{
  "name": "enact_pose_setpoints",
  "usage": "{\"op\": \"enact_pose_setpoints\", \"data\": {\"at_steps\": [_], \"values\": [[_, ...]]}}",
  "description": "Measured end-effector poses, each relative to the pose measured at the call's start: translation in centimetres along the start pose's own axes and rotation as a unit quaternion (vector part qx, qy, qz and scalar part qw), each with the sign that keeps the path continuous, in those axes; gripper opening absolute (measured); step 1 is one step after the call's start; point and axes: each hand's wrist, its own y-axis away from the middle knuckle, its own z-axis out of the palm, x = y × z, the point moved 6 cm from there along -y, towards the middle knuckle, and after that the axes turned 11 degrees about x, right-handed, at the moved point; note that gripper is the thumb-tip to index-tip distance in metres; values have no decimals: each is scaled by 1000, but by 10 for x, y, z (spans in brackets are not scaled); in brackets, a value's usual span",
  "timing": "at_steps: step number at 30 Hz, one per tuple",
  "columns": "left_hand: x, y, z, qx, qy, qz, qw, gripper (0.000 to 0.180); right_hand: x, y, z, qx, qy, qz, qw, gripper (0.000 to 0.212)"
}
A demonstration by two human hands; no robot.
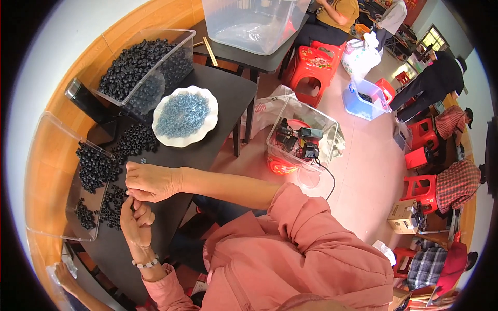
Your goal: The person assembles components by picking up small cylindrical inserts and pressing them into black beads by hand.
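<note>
My right hand [150, 182] reaches in from above, its fingers closed in a pinch. Just below it my left hand [137, 223], with a beaded bracelet [146, 264] on the wrist, is closed too. The fingertips meet above the dark table [166, 207]; something small and dark between them is too hidden to name. Beside them lie small black ring-like pieces [136, 141] in loose heaps. A tipped clear bin [62, 233] holds more black pieces [96, 167]. A white scalloped plate [213, 122] bears pale-blue translucent bits [182, 115].
A clear bin [179, 52] full of black pieces stands at the back, near a black cylinder [83, 98]. Another person's hand [65, 276] shows at lower left. Red stools [315, 67], a clear bin with black devices [332, 147] and several people stand or sit to the right.
</note>
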Motion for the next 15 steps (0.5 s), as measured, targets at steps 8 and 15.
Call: {"op": "enact_pose_setpoints", "data": {"at_steps": [8, 15], "values": [[10, 14, 7, 70, -300, 271, 912, 35, 17, 7, 6, 7, -18, 135, 991, 32], [22, 32, 21, 154, -491, 468, 719, 21, 29, 12, 11, -64, -45, 281, 957, 35]]}}
